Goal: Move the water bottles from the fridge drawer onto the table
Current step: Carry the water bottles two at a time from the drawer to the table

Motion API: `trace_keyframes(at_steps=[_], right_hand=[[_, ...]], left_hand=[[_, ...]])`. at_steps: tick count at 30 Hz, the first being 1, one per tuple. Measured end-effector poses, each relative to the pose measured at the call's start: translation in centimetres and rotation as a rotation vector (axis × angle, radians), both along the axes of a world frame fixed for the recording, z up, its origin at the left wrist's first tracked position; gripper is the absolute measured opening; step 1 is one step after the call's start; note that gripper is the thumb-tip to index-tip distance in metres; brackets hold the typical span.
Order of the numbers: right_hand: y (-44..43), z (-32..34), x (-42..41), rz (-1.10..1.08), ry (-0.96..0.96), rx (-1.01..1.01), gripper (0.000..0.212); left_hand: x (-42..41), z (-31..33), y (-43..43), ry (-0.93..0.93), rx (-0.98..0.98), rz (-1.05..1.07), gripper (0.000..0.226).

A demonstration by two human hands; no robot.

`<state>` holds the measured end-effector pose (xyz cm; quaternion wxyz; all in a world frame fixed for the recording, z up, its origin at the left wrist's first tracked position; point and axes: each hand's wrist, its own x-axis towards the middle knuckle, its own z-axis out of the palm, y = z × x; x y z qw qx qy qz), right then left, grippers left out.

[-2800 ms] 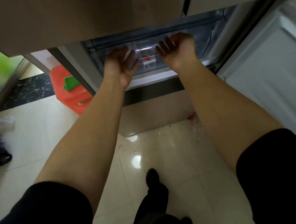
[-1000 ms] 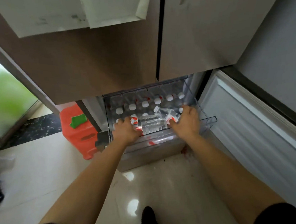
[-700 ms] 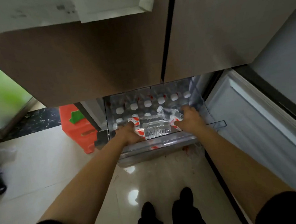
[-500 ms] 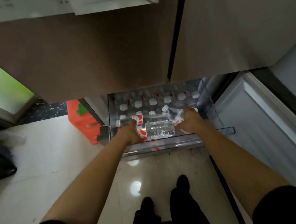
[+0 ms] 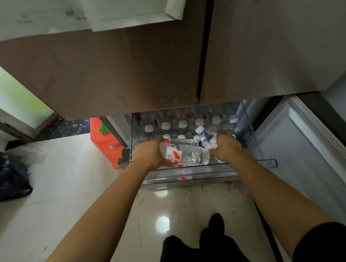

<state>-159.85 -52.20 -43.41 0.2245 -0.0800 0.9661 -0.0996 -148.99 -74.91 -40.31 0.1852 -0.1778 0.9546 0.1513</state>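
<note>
Clear plastic drawer (image 5: 209, 172) pulled out, upright bottles (image 5: 182, 123) in rows (white caps). Left hand (image 5: 149, 155) grip closed round a sideways bottle (image 5: 187, 155); right hand (image 5: 225, 147) grip closed on another bottle (image 5: 206, 137).

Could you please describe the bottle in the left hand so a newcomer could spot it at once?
Below the brown fridge doors, find the clear pulled-out drawer. The left hand grips a bottle lying sideways above the upright white-capped rows.
</note>
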Motion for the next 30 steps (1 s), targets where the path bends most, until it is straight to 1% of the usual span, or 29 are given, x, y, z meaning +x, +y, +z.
trace_keyframes(at_steps=[3,6,9,11,13,15,18,20,22,25,27,29,30], right_hand=[[0.8,1.3,1.2,-0.091,0.043,-0.110,0.072],[1.6,2.3,2.7,-0.164,0.114,-0.216,0.075],[2.1,3.0,4.2,-0.215,0.177,-0.329,0.074],[2.4,3.1,5.1,-0.262,0.210,-0.385,0.075],[2.8,3.0,5.9,-0.310,0.236,-0.423,0.077],[3.2,2.7,6.4,-0.341,0.240,-0.453,0.078],[4.1,2.4,6.3,-0.387,0.206,-0.535,0.073],[4.7,2.4,6.1,-0.397,0.189,-0.561,0.070],[5.0,2.4,5.8,-0.377,0.169,-0.579,0.069],[5.5,2.6,5.4,-0.364,0.134,-0.597,0.070],[5.7,2.8,5.2,-0.348,0.128,-0.589,0.071],[5.8,2.7,5.1,-0.333,0.139,-0.576,0.071],[5.9,2.6,5.0,-0.327,0.143,-0.571,0.072]], left_hand=[[0.4,3.1,1.3,0.130,-0.133,-0.100,0.089],[0.7,5.5,2.7,0.214,-0.247,-0.175,0.085],[0.7,6.6,3.7,0.313,-0.269,-0.207,0.076],[0.5,6.8,4.3,0.393,-0.227,-0.205,0.074],[0.4,6.3,5.0,0.414,-0.139,-0.212,0.076],[0.3,4.9,5.6,0.412,-0.006,-0.194,0.083],[0.7,2.3,6.8,0.461,0.243,-0.054,0.088],[0.6,1.4,7.9,0.522,0.390,0.062,0.083],[-0.4,0.9,8.6,0.544,0.501,0.148,0.079],[-2.7,0.0,8.6,0.509,0.599,0.210,0.067],[-3.7,-0.6,8.5,0.433,0.709,0.232,0.064],[-3.9,-0.8,9.0,0.356,0.839,0.176,0.071],[-4.0,-1.1,9.4,0.341,0.870,0.144,0.079]])
